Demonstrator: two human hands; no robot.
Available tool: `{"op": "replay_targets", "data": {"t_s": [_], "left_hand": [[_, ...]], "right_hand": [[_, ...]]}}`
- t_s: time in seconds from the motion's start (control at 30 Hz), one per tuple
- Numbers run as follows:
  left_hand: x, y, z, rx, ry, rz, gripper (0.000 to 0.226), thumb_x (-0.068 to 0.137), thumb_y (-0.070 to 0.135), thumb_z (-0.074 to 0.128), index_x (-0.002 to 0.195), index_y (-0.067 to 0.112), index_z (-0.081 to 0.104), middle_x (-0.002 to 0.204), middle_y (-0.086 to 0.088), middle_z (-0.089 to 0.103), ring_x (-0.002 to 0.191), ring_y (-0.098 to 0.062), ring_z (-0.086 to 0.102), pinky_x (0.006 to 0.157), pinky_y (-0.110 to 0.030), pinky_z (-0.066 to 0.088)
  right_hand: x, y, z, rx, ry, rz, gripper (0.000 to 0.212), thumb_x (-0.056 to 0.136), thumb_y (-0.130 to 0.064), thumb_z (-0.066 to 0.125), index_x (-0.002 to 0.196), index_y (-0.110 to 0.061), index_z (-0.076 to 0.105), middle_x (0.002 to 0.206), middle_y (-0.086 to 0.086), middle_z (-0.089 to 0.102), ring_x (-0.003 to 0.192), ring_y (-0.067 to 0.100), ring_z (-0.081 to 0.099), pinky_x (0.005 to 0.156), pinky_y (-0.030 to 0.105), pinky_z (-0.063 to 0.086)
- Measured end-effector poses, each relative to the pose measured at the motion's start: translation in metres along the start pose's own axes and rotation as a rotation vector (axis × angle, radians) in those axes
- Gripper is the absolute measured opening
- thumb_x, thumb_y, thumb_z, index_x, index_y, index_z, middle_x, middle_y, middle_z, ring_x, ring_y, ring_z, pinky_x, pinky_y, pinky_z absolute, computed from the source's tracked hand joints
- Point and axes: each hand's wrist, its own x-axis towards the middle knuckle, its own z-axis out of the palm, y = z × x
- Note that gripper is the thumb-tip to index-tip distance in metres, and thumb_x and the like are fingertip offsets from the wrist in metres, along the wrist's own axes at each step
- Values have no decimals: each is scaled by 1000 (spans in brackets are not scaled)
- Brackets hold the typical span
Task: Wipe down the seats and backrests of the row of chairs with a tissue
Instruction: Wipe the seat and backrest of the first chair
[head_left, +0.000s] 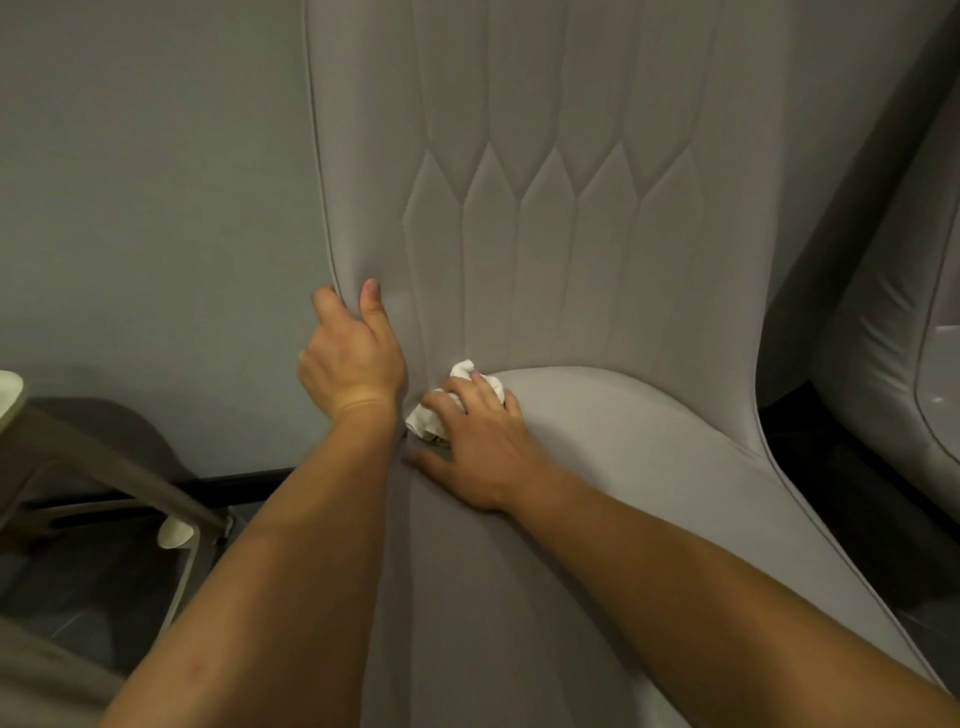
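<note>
A grey upholstered chair fills the view, with a quilted backrest (545, 208) and a smooth seat (649, 467). My left hand (353, 358) grips the backrest's left edge, thumb on the front and fingers wrapped behind it. My right hand (478, 447) presses a crumpled white tissue (462, 374) into the crease where the seat meets the backrest, at the seat's left rear. The fingers curl over the tissue and cover most of it.
A second grey chair (893, 338) stands close on the right, with a dark gap between the two. A low table's frame (130, 478) and a white object (174, 532) are at the lower left. A plain grey wall (156, 208) is behind.
</note>
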Motion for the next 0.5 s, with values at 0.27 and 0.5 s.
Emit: {"op": "replay_targets", "data": {"t_s": [0.27,0.5], "left_hand": [[0,-3,3,26,19,17,58,97,60,27,115,9,48,86,-24,67,76,-47,59,61,-40,26],[4,-2,0,45,-20,10,54,99,56,30,113,7,47,88,-28,65,78,-49,58,62,-42,27]], "right_hand": [[2,-8,3,-57,-24,54,41,95,-57,47,128,-34,56,149,-6,40,149,23,17,115,51,21],[-15,-11,-3,-28,-73,-36,43,98,-57,42,135,-40,56,152,-4,41,147,22,20,115,48,17]]}}
